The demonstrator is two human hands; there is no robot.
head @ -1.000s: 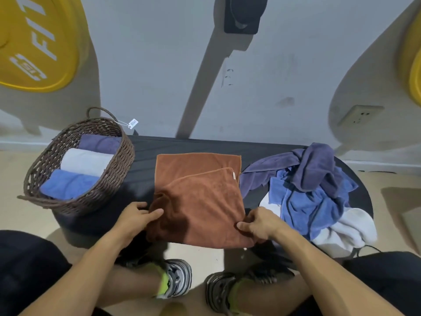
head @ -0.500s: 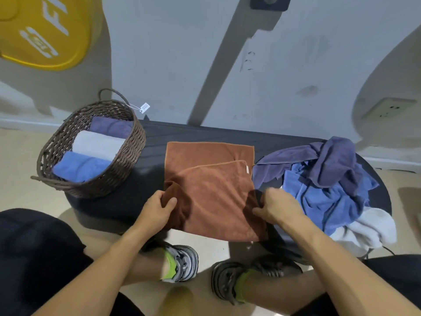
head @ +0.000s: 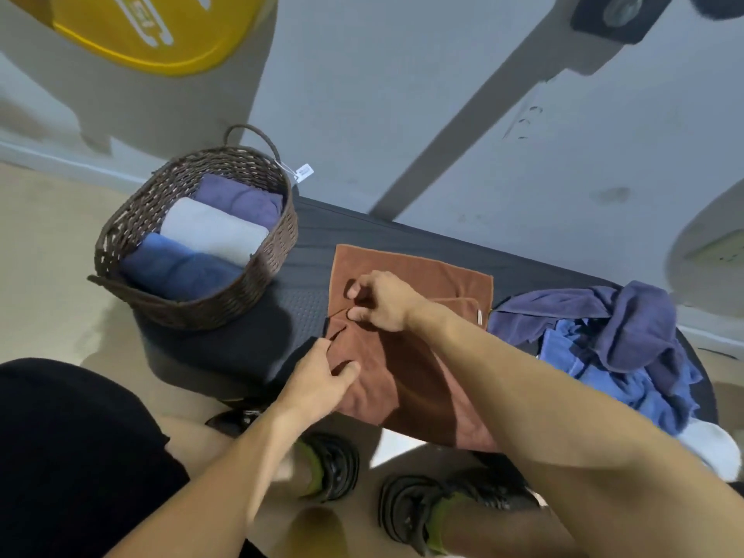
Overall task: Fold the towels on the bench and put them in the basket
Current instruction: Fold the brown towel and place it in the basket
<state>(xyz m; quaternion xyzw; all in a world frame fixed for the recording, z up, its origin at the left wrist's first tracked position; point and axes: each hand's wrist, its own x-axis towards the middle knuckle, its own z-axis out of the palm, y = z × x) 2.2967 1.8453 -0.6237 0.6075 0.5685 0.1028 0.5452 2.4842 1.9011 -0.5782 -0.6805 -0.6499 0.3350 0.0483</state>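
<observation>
Pinching the left edge of the brown towel point(head: 406, 356) with curled fingers point(head: 354, 314) of the right hand point(head: 382, 302), reached across from the right. Gripping the same edge nearer the body with the left hand point(head: 322, 380), thumb pressed on the cloth. Lying half folded on the dark bench point(head: 362, 235), front part hanging over the near edge. Heaped at the right end: a loose pile of towels point(head: 628, 348), purple over blue, white lowest. Standing at the left end: a woven basket point(head: 257, 275) holding 3 folded towels side by side, namely blue point(head: 177, 267), grey point(head: 213, 229) and purple point(head: 241, 199). Hanging off its handle: a small tag point(head: 302, 171). Below the bench: 2 dark shoes point(head: 334, 465).
</observation>
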